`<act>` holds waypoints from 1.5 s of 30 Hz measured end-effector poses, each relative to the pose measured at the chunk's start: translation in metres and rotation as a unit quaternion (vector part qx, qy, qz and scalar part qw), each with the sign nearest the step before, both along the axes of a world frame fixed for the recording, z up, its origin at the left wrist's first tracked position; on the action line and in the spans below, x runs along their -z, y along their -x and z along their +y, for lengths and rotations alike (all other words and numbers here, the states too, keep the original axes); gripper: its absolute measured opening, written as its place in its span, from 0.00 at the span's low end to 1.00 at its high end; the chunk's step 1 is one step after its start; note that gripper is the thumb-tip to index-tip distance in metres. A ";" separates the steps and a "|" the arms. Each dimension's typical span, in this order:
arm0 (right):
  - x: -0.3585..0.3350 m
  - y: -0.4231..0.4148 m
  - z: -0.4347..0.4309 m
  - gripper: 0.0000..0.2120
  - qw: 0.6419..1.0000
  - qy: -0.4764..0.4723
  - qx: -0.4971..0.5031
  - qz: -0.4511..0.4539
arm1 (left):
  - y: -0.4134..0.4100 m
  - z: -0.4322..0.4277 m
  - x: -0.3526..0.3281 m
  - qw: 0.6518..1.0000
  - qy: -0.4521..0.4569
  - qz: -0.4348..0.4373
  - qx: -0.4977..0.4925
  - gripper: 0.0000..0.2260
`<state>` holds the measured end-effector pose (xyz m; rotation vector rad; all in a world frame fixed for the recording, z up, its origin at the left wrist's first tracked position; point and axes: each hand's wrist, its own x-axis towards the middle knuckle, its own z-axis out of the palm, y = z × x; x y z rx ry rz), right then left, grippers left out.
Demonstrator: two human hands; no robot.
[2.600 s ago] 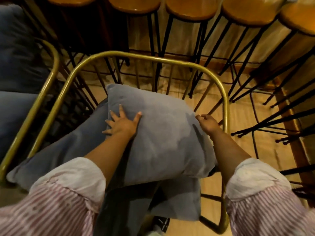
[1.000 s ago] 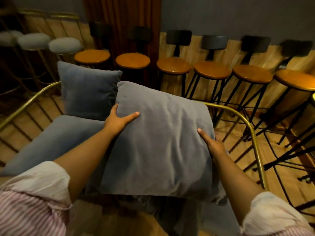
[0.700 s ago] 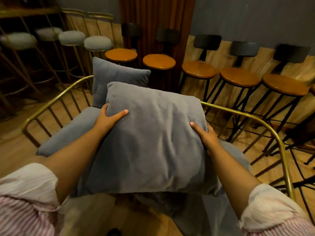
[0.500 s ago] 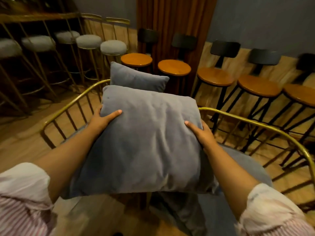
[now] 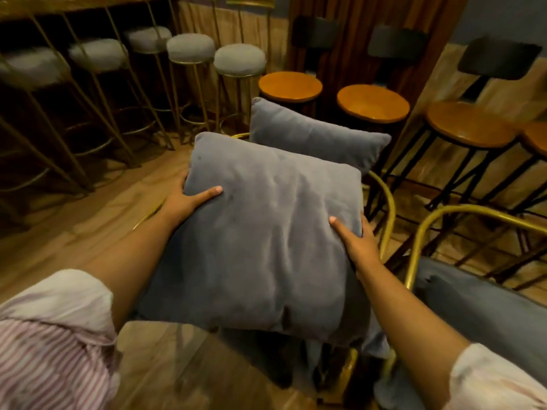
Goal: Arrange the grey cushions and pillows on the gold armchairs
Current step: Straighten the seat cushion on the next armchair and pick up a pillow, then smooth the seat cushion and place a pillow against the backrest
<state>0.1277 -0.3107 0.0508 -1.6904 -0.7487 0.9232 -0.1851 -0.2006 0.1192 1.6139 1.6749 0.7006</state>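
I hold a square grey pillow (image 5: 266, 238) in front of me, in the air over a gold armchair. My left hand (image 5: 185, 199) grips its left edge and my right hand (image 5: 356, 241) grips its right edge, thumbs on top. Behind it a second grey pillow (image 5: 313, 134) stands upright on that gold armchair (image 5: 387, 199), whose seat the held pillow hides. At the right stands another gold armchair (image 5: 435, 217) with a grey seat cushion (image 5: 479, 309) lying in it.
Grey-topped gold bar stools (image 5: 239, 59) line the left and back. Wooden-topped black stools (image 5: 373, 102) stand at the back right, close behind the armchairs. The floor (image 5: 83, 226) is wood.
I have lifted the pillow off the right-hand armchair and carried it left. My view has turned left, so the other armchair with its upright pillow is now straight ahead.
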 end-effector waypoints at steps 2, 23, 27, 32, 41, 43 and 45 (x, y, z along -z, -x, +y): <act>0.019 0.003 0.013 0.46 1.000 0.014 0.010 -0.014 | -0.001 0.016 0.017 1.000 0.023 -0.015 0.014 0.46; 0.088 -0.007 0.031 0.47 0.933 0.254 -0.199 -0.157 | -0.066 0.030 0.128 0.956 0.166 0.232 -0.063 0.33; 0.046 -0.039 -0.015 0.31 0.916 0.167 -0.264 -0.252 | -0.120 -0.017 0.110 0.963 0.141 0.229 -0.013 0.31; 0.021 -0.103 -0.126 0.23 0.942 0.076 -0.212 -0.251 | -0.213 -0.112 0.097 0.983 0.122 0.116 0.071 0.37; 0.029 -0.247 -0.330 0.24 0.960 0.161 -0.112 -0.200 | -0.372 -0.302 0.075 0.964 0.118 0.060 0.229 0.33; 0.035 -0.271 -0.359 0.25 0.965 0.191 -0.072 -0.166 | -0.392 -0.324 0.075 0.957 0.124 0.060 0.256 0.31; 0.044 -0.294 -0.385 0.25 0.967 0.217 -0.021 -0.130 | -0.410 -0.337 0.080 0.951 0.133 0.060 0.273 0.31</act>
